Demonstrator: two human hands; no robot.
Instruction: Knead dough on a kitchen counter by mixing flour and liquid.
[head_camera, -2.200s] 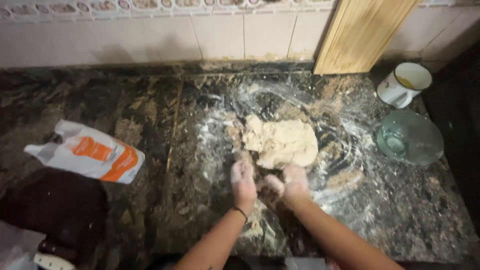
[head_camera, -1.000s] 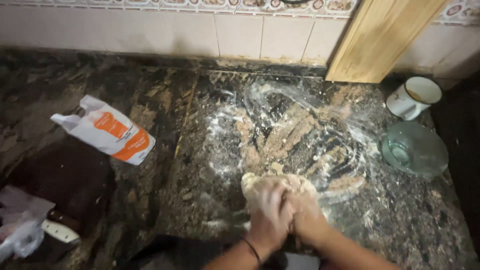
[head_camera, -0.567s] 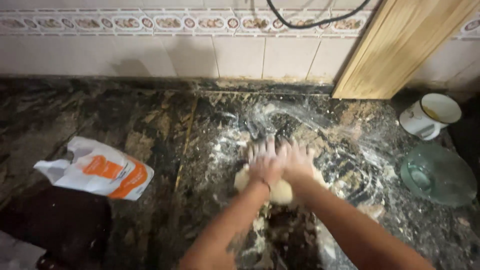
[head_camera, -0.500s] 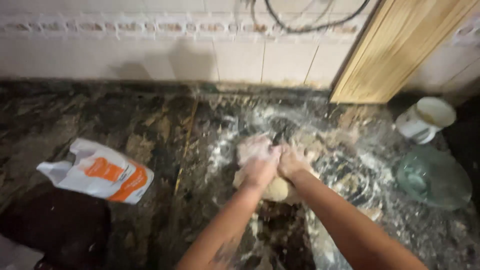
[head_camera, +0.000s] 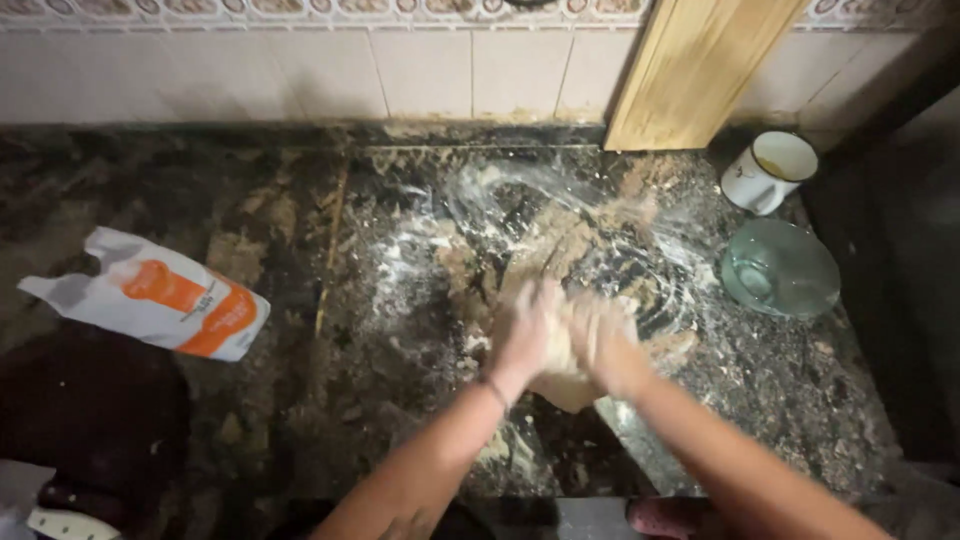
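My hands on the dough

My left hand and right hand press flat and open on the dough, left of the glass bowl.

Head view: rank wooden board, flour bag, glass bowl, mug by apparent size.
1. Wooden board, though cut off by the frame's top
2. Flour bag
3. Glass bowl
4. Mug
Board and bag look close; the board stands farther away, so that order is unsure.
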